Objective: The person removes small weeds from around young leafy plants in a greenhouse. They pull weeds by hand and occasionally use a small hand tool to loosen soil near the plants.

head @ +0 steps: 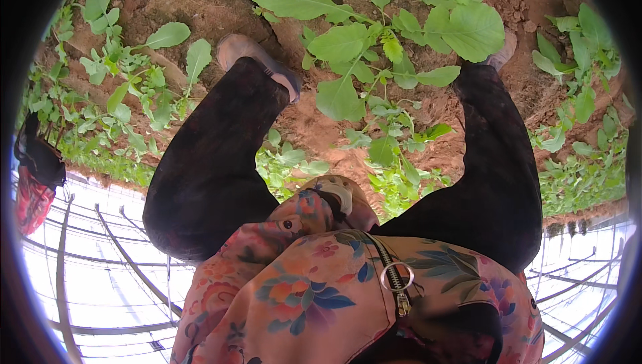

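Observation:
My left hand (345,189) is low between my knees, at the end of a pink floral sleeve (301,213). It looks covered by a tan glove with a whitish patch. Its fingers are hidden, so what it holds, if anything, does not show. My right hand is out of view. Before me, a leafy green plant (346,96) with broad, lobed leaves grows from reddish-brown soil (321,118) between my feet. Smaller green plants (288,158) stand behind the hand.
My dark-trousered legs (210,163) are bent wide apart, and a shoe (246,53) rests on the soil. More plants (145,88) line both sides. At far left is another person (37,173) in dark and red clothing. A greenhouse frame (115,243) shows behind.

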Demonstrator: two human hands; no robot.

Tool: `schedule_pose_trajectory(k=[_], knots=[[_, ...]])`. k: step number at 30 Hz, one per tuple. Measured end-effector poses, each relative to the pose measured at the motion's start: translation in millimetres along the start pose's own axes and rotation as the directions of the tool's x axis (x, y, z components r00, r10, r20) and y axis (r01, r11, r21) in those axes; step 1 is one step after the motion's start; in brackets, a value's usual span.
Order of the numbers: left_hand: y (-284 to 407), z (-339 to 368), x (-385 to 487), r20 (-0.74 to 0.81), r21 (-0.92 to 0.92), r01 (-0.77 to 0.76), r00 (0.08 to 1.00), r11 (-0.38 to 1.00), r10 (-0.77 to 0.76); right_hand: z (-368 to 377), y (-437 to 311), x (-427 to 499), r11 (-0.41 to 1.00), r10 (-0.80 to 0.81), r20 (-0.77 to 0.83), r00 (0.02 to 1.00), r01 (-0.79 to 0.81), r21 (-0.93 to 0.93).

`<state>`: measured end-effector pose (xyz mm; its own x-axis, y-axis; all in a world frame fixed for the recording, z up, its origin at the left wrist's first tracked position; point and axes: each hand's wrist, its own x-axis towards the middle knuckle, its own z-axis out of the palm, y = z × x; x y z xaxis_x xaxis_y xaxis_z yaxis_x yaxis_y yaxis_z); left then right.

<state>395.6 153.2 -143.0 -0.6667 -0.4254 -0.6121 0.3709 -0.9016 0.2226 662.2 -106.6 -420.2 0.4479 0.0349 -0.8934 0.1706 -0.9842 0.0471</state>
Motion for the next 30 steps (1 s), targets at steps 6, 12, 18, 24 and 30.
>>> schedule_pose_trajectory(k=[6,12,18,24,30], knots=[[-11,-52,4,-0.153,0.039,0.040,0.988,0.998,-0.033,9,2,10,1.000,0.004,-0.053,0.999,-0.002,0.026],[-26,-77,21,-0.209,0.113,0.018,0.978,0.993,0.006,5,-1,6,0.999,-0.006,-0.145,0.989,0.012,0.037],[-40,-53,50,-0.344,0.246,0.099,0.939,0.964,-0.009,-7,-10,-22,0.997,-0.006,-0.243,0.970,0.026,0.078],[-37,-39,86,-0.446,0.318,0.107,0.894,0.942,0.049,3,7,-82,0.994,0.014,-0.276,0.961,0.016,0.106],[-39,-26,111,-0.467,0.383,0.125,0.881,0.915,0.075,70,60,-157,0.986,0.082,-0.275,0.958,-0.038,0.161]])
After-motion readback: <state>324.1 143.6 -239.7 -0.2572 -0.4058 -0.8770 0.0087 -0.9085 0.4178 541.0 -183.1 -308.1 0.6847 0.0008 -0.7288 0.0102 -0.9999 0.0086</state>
